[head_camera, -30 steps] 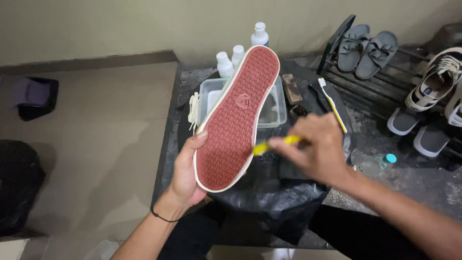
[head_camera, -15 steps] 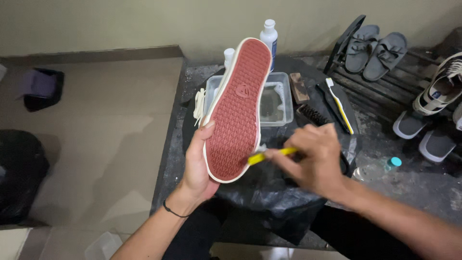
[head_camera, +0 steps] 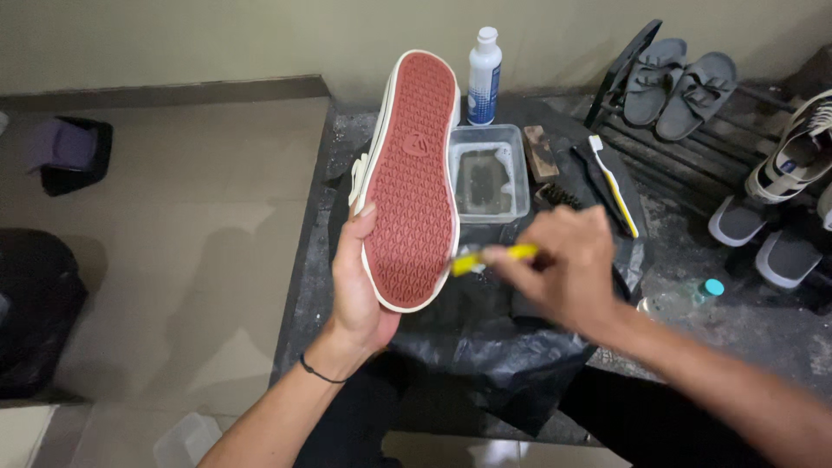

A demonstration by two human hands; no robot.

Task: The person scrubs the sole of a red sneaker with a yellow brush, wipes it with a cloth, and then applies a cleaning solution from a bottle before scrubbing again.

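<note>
Head view: I have the shoe [head_camera: 412, 178] up in my left hand [head_camera: 360, 286], sole facing the camera, heel end down near my palm and toe pointing away toward the wall. Compared with a second ago the shoe stands more upright and sits further left in the picture, so the tub [head_camera: 488, 172] of cloudy water behind it now shows almost whole, and only one bottle [head_camera: 484, 76] is visible beyond it where three showed before. My right hand [head_camera: 563, 273] has stayed low at the heel end, and the brush [head_camera: 490, 256] tip has come right up to the white rim of the sole. I judge the scrubbing is working along that lower edge now.

Grip: my left hand is wrapped around the heel part, thumb lying on the red tread, fingers behind and out of sight; it is closed firmly on the shoe. My right hand is pinched shut on the yellow brush handle, fingers bunched, bristle end touching the sole's edge. The hand is motion-blurred, so I cannot tell the exact finger placement.

A second brush [head_camera: 614, 184] lies on the black sheet [head_camera: 485, 347] beside the tub, untouched.
</note>
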